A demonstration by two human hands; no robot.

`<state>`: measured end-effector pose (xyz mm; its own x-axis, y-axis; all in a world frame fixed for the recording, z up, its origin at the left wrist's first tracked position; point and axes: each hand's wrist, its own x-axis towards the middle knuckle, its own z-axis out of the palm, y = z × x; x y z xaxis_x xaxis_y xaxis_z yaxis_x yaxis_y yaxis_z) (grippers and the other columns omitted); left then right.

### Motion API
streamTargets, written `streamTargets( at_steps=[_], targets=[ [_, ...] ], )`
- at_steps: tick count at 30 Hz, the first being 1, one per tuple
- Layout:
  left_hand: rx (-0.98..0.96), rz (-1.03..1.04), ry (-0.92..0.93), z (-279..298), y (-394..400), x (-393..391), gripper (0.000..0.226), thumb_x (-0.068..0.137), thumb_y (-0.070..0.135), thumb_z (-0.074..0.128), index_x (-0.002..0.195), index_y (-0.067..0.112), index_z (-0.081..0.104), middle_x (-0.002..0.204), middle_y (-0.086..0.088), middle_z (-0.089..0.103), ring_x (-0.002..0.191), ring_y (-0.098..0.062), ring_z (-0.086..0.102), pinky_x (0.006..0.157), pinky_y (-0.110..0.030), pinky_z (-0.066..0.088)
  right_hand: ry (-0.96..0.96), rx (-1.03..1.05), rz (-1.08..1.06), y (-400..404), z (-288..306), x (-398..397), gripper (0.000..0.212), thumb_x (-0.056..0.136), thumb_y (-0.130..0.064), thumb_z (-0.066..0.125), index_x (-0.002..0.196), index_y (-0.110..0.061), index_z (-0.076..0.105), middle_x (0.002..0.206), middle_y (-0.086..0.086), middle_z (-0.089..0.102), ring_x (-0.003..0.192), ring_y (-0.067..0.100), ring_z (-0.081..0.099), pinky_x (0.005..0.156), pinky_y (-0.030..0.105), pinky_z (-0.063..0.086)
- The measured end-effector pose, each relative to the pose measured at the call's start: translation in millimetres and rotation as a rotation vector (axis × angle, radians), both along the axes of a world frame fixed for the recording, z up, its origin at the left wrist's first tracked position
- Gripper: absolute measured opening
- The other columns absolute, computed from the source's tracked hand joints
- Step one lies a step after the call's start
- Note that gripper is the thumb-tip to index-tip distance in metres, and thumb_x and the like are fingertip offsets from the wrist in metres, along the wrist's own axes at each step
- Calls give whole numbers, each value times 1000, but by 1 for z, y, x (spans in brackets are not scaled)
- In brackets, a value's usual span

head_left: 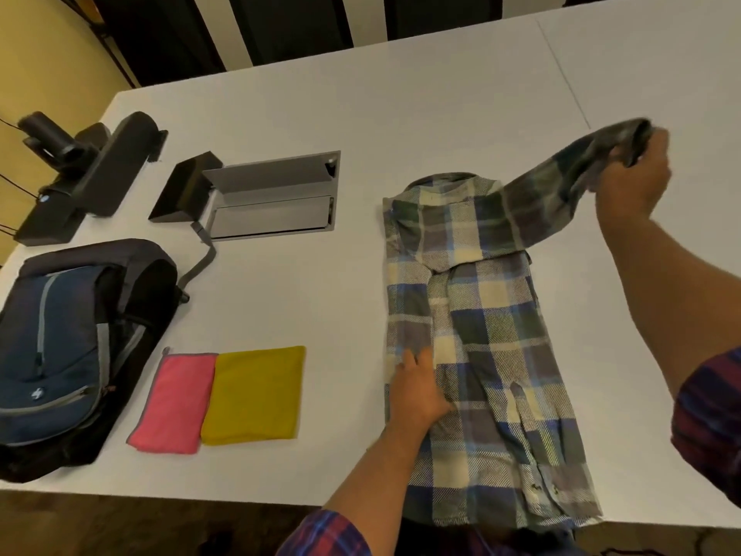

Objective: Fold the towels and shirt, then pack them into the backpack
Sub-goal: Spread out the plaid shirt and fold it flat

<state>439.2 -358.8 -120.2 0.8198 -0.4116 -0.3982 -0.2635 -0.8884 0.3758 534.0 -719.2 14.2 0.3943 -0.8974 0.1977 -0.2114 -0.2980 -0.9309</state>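
Observation:
A plaid shirt (493, 335) lies face down on the white table (401, 114), its sides folded inward and its hem at the near edge. My left hand (417, 389) presses flat on the shirt's left part. My right hand (633, 182) grips the cuff of the right sleeve and holds it up, stretched out above the table to the right of the collar. A pink towel (172, 399) and a yellow towel (254, 395) lie folded side by side left of the shirt. A dark blue backpack (68, 351) lies at the table's left end.
Black devices (84, 174) with cables stand at the far left corner. A black box (184, 190) sits beside a metal cable hatch (272, 194) set into the table. Chairs stand behind the far edge.

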Motion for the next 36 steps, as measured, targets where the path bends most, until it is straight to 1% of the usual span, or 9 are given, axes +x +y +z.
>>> streamTargets(
  at_steps=[6,9,12,18,22,25,28,32,36],
  targets=[
    [377,-35,110,-2,23,5,86,73,52,80,140,19,36,124,-9,57,111,-29,58,96,-44,43,453,-123,370,27,-47,-22,57,86,-1,49,136,-29,45,132,11,61,117,36,58,97,47,50],
    [478,-124,188,3,27,4,70,80,36,77,141,32,43,122,-3,62,113,-26,60,98,-40,39,596,-214,547,39,-63,-27,69,82,-1,52,141,-33,40,137,9,57,119,38,57,97,49,48],
    [534,-235,216,7,24,1,85,84,27,75,151,47,28,130,-4,59,118,-27,59,95,-37,44,715,-280,672,41,-79,-25,67,88,-8,56,148,-31,37,141,12,54,119,40,57,95,48,48],
    [376,-258,142,29,0,-15,54,82,25,75,132,20,57,108,-6,67,95,-25,66,70,-31,49,962,-375,907,42,-106,-24,67,93,-13,57,154,-29,33,151,12,44,125,39,52,100,50,47],
    [404,-340,207,33,-9,-35,44,87,20,70,125,8,54,114,-11,63,102,-28,64,73,-33,48,1277,-431,1055,50,-129,-37,80,94,-47,60,159,-32,15,162,11,22,140,40,38,112,54,37],
    [479,-425,302,33,-8,-43,38,88,19,66,123,8,57,116,-11,63,104,-28,63,80,-36,52,1041,-649,922,81,-138,-56,69,91,-51,61,150,-22,40,151,16,39,134,39,42,112,53,33],
    [536,-447,375,39,-5,-43,27,84,23,72,106,11,62,99,-5,61,88,-24,60,76,-36,53,714,-721,934,119,-144,-71,40,96,-37,60,126,-10,62,122,14,59,108,33,57,89,42,49],
    [565,-496,380,47,1,-45,41,84,21,73,119,5,60,98,-8,63,86,-24,63,71,-32,51,907,-402,1160,168,-144,-82,45,99,-58,45,108,-18,61,89,-1,61,91,27,65,67,32,44],
    [638,-607,316,53,2,-58,40,88,26,67,124,9,60,99,-6,62,89,-24,62,78,-34,55,979,-126,1135,196,-150,-81,63,95,-54,59,139,-14,39,116,14,65,99,33,68,72,36,50]
  ],
)
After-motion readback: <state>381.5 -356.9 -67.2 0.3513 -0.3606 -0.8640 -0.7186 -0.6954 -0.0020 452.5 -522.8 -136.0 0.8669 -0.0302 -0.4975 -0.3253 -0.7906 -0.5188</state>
